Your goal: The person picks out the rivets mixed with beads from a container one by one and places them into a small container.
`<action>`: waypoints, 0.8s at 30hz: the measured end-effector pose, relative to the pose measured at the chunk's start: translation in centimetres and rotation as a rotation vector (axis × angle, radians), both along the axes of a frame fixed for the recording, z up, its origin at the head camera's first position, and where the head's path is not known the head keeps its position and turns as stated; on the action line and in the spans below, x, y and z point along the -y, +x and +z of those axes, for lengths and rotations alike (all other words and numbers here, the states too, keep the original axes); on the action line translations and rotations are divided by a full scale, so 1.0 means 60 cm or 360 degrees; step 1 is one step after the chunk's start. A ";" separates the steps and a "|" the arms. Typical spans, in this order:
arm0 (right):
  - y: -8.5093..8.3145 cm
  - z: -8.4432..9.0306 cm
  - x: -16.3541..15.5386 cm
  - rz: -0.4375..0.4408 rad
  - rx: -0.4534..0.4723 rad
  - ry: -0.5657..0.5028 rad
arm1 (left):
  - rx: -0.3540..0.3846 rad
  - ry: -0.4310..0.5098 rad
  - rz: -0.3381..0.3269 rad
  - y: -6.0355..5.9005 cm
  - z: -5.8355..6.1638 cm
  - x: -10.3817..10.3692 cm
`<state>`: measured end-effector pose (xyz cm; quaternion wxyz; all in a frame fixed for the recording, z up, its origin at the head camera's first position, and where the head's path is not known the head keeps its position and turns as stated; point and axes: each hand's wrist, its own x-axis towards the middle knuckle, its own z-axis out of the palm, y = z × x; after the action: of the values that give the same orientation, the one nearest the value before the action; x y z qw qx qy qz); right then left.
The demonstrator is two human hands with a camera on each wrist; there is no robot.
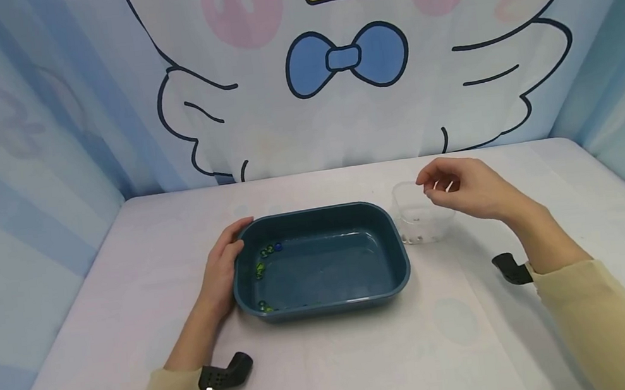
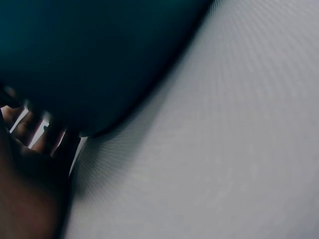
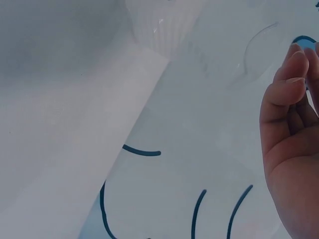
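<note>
A dark blue rectangular tub stands on the table. Small green marbles and a blue marble lie along its left side. My left hand grips the tub's left end, thumb by the rim; in the left wrist view its fingers meet the outer wall. Right of the tub is a clear plastic container with several small, glassy pieces at its bottom. Above that container hovers my right hand, fingers loosely bent with a gap to the thumb. Nothing shows between its fingertips.
A pale cloth covers the table. Behind it hangs a curtain printed with a cartoon figure and a blue bow, and more curtain flanks both sides. A black wrist device sits on each forearm.
</note>
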<state>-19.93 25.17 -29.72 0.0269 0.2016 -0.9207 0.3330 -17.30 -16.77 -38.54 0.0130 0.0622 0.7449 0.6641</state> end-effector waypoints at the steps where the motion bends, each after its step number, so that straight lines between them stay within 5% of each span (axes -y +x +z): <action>1: 0.001 0.001 0.001 0.0003 0.0000 0.0004 | 0.0005 0.0001 0.0002 0.000 0.001 0.000; 11: 0.010 0.005 0.001 0.0025 -0.0030 0.0016 | 0.0025 -0.0028 0.0025 -0.003 0.002 -0.002; 18: 0.022 0.008 -0.003 0.0020 -0.0064 0.0031 | 0.0127 0.0147 0.0130 -0.001 0.011 0.001; 24: 0.036 0.010 -0.005 -0.0026 -0.0069 0.0069 | 0.0074 -0.0030 0.0176 0.001 0.019 0.003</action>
<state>-17.78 25.46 -29.13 0.0451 0.2019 -0.9285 0.3083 -17.23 -16.93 -37.40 -0.0059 0.0054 0.7530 0.6579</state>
